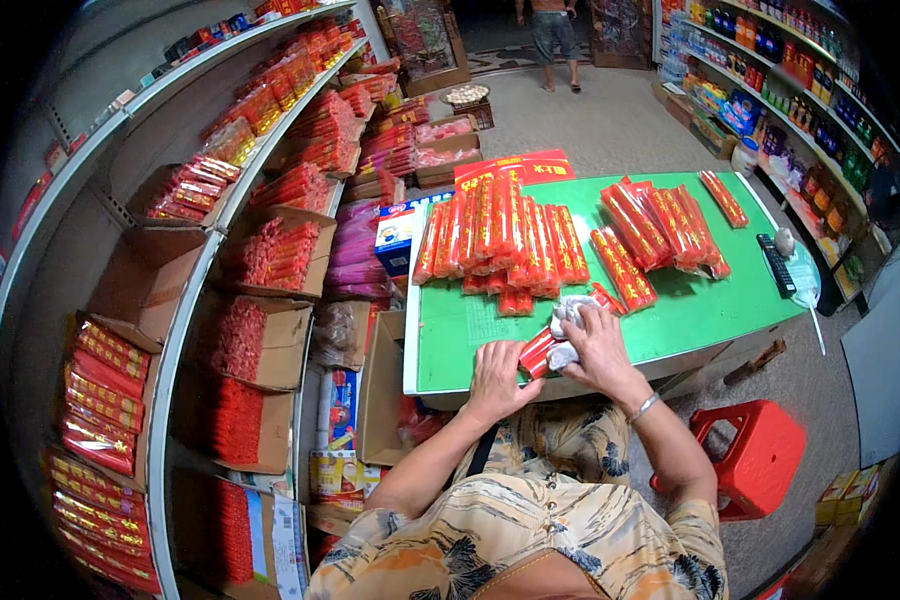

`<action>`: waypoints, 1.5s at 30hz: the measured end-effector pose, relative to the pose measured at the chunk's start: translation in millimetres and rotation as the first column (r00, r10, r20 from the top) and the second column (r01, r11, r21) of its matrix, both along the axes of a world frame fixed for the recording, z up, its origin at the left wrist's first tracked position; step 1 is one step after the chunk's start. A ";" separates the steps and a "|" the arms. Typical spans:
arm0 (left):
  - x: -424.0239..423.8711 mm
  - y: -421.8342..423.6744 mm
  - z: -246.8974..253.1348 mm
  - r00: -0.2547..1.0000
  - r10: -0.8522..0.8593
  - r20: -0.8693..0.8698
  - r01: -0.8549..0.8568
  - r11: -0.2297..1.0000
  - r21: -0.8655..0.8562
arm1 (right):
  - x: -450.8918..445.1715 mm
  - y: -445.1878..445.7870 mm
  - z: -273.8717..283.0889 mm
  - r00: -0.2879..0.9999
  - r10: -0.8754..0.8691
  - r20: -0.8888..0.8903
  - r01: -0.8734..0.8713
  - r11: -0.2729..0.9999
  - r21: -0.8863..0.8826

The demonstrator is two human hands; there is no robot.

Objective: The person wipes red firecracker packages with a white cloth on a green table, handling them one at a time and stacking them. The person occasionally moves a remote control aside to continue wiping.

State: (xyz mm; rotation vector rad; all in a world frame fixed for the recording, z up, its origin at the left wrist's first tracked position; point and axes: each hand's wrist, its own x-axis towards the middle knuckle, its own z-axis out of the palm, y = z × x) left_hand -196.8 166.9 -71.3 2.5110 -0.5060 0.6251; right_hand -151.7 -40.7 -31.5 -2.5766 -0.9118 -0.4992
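Observation:
A red-wrapped packet with gold print (538, 352) lies slantwise at the near edge of the green tabletop (675, 315). My left hand (499, 375) is at its near end, with thumb and fingertips against the wrapping. In my right hand (601, 349) is a crumpled white cloth (570, 309), pressed over the packet's middle and hiding part of it. Just beyond my hands is a stacked pile of similar red packets (502, 232). More packets (664, 225) lie heaped to the right, and a single one (722, 199) is near the far right corner.
Shelves of boxed red packets (285, 255) line the left side. A red plastic stool (757, 457) stands at my right. A black remote control (776, 265) lies at the table's right end. Drink shelves (795, 67) are at far right. A person (553, 37) is by the doorway.

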 end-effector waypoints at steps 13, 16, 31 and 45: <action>1.0 -7.3 6.4 1.000 0.000 0.021 -0.001 1.000 0.018 | 2.1 -8.2 -34.9 0.996 -0.020 0.084 -0.006 0.954 0.298; -0.7 -8.0 7.3 1.000 0.027 0.006 -0.027 0.999 0.033 | 2.6 -4.8 -36.3 0.996 -0.018 0.084 -0.011 0.942 0.335; 2.5 -9.3 -3.4 0.999 0.035 0.021 -0.036 0.996 0.085 | 0.4 -6.8 -29.6 0.998 -0.005 0.063 -0.019 0.922 0.386; 4.8 -4.2 -18.2 0.998 0.053 0.014 -0.054 0.993 0.102 | -9.5 11.1 -7.2 0.893 0.449 -0.032 -0.426 0.865 0.265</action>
